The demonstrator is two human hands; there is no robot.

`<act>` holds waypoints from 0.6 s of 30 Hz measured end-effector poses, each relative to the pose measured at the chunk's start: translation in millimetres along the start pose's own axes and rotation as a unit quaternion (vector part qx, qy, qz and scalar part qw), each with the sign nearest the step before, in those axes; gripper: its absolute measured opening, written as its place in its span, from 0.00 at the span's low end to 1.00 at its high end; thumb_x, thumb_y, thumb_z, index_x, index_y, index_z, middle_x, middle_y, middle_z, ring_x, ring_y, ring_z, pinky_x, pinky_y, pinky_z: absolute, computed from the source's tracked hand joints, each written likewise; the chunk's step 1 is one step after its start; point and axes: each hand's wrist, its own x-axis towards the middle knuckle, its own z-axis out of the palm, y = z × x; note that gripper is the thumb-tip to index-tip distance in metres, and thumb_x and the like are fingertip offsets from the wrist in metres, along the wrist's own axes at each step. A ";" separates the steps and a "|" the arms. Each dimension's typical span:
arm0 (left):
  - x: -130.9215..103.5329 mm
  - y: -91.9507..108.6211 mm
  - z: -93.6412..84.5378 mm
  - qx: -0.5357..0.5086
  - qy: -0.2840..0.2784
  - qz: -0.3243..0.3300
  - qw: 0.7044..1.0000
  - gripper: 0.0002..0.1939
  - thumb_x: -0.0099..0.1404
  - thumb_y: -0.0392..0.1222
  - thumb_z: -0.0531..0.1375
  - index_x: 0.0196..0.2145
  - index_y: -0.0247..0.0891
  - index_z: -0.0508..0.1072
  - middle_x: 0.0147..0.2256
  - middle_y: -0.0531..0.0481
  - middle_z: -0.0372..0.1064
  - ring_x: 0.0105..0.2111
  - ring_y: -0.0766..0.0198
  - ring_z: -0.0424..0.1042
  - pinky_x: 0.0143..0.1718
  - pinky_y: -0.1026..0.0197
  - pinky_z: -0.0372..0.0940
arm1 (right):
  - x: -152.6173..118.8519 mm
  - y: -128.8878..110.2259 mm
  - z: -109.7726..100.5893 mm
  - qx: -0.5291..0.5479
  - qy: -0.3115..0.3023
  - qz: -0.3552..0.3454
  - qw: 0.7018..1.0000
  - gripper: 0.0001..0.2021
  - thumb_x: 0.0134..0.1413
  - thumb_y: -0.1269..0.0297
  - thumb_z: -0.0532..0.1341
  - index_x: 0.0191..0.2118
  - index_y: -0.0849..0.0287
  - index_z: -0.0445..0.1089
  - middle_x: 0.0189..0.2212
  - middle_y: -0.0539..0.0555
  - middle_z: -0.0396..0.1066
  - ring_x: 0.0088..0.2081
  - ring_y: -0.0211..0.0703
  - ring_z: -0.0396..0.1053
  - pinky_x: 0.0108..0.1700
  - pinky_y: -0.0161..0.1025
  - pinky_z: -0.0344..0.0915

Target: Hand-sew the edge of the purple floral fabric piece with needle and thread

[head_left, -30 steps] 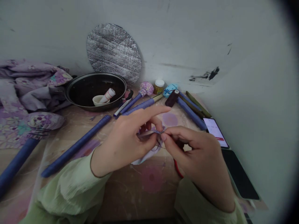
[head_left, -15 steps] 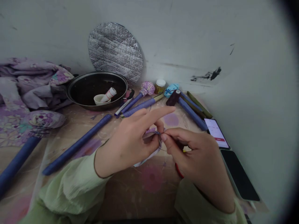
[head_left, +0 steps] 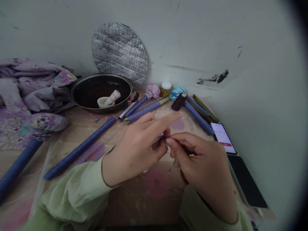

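So compared with 1 second ago, the left hand has crept right, closer to the right hand, and its raised index finger looks blurrier. Way less of the cloth shows (just a pale sliver below the palm now), and the right hand's lower fingertips have appeared under its thumb.

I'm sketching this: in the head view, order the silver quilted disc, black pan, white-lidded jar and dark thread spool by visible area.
1. Silver quilted disc
2. Black pan
3. White-lidded jar and dark thread spool: too alike to rank.
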 end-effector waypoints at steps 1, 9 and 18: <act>-0.2 0.4 -0.4 0.004 0.001 -0.001 1.000 0.25 0.59 0.27 0.57 0.54 0.39 0.65 0.32 0.54 0.73 0.32 0.66 0.70 0.39 0.62 0.68 | 0.0 -0.8 -0.1 0.012 0.000 0.013 1.000 0.04 0.57 0.66 0.59 0.32 0.57 0.70 0.16 0.45 0.69 0.14 0.32 0.63 0.20 0.32 0.57; -1.4 1.0 -0.8 0.011 0.004 0.004 1.000 0.24 0.60 0.28 0.57 0.55 0.38 0.64 0.34 0.52 0.73 0.32 0.66 0.70 0.38 0.61 0.69 | -2.7 -6.2 1.2 0.076 0.013 0.061 0.995 0.09 0.56 0.68 0.59 0.33 0.54 0.56 0.16 0.42 0.70 0.14 0.33 0.65 0.19 0.31 0.58; -1.7 2.8 0.8 0.025 0.022 0.017 0.999 0.23 0.61 0.27 0.57 0.54 0.36 0.65 0.34 0.52 0.74 0.34 0.66 0.69 0.40 0.62 0.69 | -2.9 -6.5 3.6 0.064 0.011 0.053 0.996 0.08 0.58 0.68 0.57 0.33 0.53 0.54 0.16 0.40 0.68 0.13 0.33 0.64 0.18 0.31 0.57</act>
